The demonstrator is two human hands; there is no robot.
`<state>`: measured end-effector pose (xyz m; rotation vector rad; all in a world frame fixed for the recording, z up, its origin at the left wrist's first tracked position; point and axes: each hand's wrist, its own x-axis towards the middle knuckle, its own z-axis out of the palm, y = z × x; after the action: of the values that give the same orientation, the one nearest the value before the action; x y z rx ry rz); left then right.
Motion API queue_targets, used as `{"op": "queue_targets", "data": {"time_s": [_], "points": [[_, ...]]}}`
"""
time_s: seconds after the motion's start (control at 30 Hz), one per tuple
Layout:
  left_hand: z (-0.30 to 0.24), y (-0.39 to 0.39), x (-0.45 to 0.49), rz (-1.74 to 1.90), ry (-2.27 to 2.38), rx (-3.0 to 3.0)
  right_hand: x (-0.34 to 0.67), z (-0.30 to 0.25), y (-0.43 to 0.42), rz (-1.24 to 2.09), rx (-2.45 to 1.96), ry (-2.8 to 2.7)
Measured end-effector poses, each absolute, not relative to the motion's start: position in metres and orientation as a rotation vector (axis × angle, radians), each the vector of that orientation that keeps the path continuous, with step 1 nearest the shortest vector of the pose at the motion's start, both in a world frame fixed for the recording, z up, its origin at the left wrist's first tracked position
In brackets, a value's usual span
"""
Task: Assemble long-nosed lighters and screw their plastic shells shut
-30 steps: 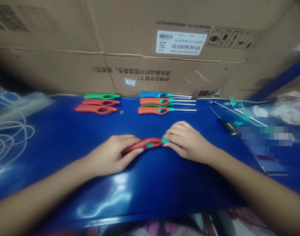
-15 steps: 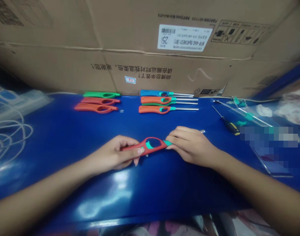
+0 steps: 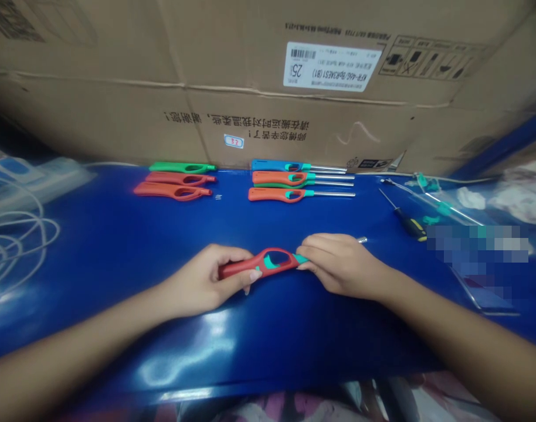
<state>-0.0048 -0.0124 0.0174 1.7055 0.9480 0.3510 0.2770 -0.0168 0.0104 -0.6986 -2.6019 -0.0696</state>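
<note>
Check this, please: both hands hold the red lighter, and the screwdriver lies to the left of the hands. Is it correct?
One thing is wrong: the screwdriver lies to the right, not the left, as the head view shows. The left hand and right hand do both hold the red lighter.

bare left forearm (image 3: pixel 92 334) slanting up from lower left, left hand (image 3: pixel 217 278) curled snug near center, right forearm (image 3: pixel 453 319) mirroring it, right hand (image 3: pixel 341 261) kinda pinched center-right
</note>
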Motion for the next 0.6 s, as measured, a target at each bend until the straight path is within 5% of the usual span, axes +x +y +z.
{"op": "queue_targets", "data": {"time_s": [0.6], "points": [[0.019,0.005,-0.012,0.683,1.025,2.334,0.294,0.016,0.009,-0.009,-0.922,-2.420]]}}
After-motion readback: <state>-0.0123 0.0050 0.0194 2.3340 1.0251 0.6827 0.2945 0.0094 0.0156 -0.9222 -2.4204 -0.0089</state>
